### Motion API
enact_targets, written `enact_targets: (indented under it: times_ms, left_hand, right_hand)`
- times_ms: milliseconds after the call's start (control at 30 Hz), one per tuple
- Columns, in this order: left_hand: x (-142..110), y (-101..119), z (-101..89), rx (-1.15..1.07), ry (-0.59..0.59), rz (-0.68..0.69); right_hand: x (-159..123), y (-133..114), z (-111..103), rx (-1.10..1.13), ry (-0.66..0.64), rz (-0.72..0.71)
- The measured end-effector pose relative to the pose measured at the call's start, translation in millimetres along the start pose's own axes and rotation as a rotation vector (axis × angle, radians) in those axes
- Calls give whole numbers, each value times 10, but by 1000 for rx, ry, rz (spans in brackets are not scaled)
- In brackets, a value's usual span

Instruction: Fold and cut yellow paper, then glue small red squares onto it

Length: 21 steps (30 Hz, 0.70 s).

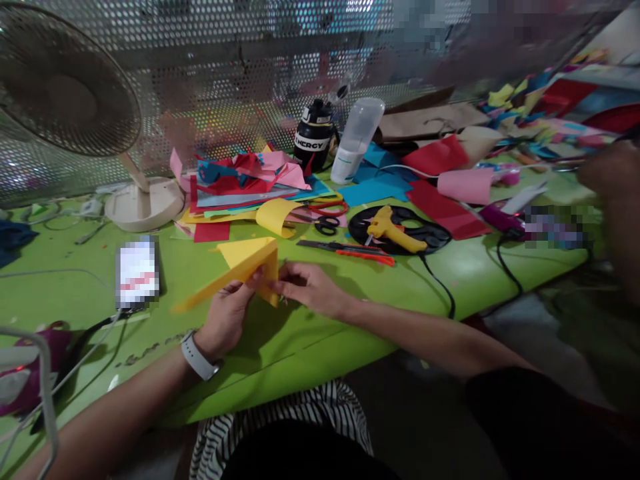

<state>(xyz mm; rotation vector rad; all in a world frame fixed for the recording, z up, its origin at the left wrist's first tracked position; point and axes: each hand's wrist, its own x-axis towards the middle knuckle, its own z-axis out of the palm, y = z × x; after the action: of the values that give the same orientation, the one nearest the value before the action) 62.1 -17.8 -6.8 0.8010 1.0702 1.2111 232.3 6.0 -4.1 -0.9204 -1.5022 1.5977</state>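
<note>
A folded sheet of yellow paper (250,257) is held up just above the green table, its long pointed end slanting down to the left. My left hand (230,310) grips its lower edge between thumb and fingers. From the right, my right hand (307,287) pinches the paper's near right corner. Just beyond my hands lie a utility knife (367,255) with an orange handle and a pair of black scissors (326,225). A yellow glue gun (395,232) rests on a black round mat to the right.
A phone (137,272) lies to the left, near a fan (145,203). Behind are stacked coloured papers (240,190), a black bottle (313,137) and a clear bottle (356,143). Cables cross the green table (320,360). Another person's arm (617,207) reaches in at right.
</note>
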Motion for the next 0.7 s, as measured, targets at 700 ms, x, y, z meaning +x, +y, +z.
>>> enact_targets:
  times_ms: [700]
  left_hand:
    - [18,752,-152,722,-416,229]
  right_hand:
    - [-69,-170,-258,-1364,203,-1039]
